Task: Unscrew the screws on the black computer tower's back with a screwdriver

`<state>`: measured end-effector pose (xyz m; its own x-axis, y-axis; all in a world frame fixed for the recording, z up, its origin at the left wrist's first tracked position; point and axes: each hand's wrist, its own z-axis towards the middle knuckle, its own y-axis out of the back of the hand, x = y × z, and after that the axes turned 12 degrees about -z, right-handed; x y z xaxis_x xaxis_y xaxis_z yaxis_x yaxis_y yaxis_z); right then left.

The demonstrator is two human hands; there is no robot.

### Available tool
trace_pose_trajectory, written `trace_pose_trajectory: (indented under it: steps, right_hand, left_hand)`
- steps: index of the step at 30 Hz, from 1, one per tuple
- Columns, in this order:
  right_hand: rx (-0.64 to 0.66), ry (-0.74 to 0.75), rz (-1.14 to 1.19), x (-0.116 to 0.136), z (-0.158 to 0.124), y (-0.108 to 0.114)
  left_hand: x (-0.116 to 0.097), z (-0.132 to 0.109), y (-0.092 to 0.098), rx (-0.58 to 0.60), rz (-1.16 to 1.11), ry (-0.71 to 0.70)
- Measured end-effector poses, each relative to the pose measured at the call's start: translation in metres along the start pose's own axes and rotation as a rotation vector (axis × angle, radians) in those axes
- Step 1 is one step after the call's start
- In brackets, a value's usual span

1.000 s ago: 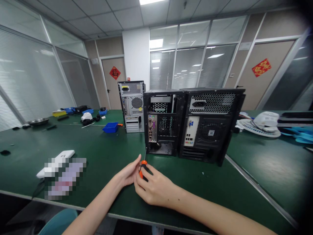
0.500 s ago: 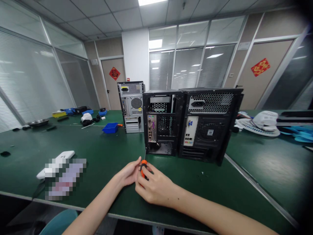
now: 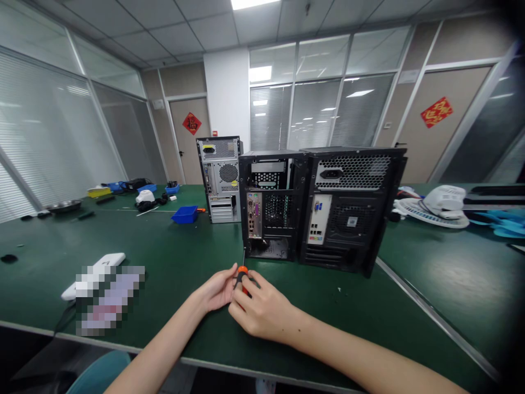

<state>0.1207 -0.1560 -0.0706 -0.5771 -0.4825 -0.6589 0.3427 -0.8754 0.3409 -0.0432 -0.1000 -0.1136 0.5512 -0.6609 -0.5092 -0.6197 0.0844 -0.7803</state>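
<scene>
Both of my hands meet over the green table (image 3: 176, 262) in front of the computer cases. My right hand (image 3: 262, 312) wraps its fingers round the orange and black handle of a small screwdriver (image 3: 241, 273). The thin shaft points up and away towards the left black case (image 3: 273, 205). My left hand (image 3: 215, 293) pinches the same handle from the left side. A second black case (image 3: 353, 208) stands right beside the first, both with their rear panels facing me.
A silver case (image 3: 221, 178) stands further back, with a blue bin (image 3: 185, 213) to its left. A white device (image 3: 102, 262) lies at the near left beside a blurred patch. A white fan part (image 3: 438, 205) rests on the right table. Small trays and tools sit at the far left.
My hands have shifted slightly on the screwdriver handle; the right fingers cover more of it. Nothing else has moved.
</scene>
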Motion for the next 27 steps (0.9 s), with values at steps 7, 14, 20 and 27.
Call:
trace_pose_trajectory:
  steps: [7, 14, 20, 27]
  right_hand:
    - [-0.013, -0.003, -0.007, -0.0014, 0.0002, -0.0014]
    - [-0.010, -0.009, -0.011, 0.0009, -0.0012, -0.0022]
    - [-0.013, -0.024, -0.023, 0.0016, -0.0018, -0.0036]
    - [-0.012, -0.055, -0.040, 0.0037, -0.0034, -0.0051]
  left_hand:
    - [-0.0001, -0.0006, 0.0019, -0.016, -0.029, 0.054]
    - [-0.0010, -0.0001, 0.0042, 0.012, -0.012, 0.060]
    - [-0.0007, -0.0013, 0.0030, 0.001, -0.001, 0.061]
    - [-0.0015, -0.0013, 0.0034, 0.043, 0.002, 0.066]
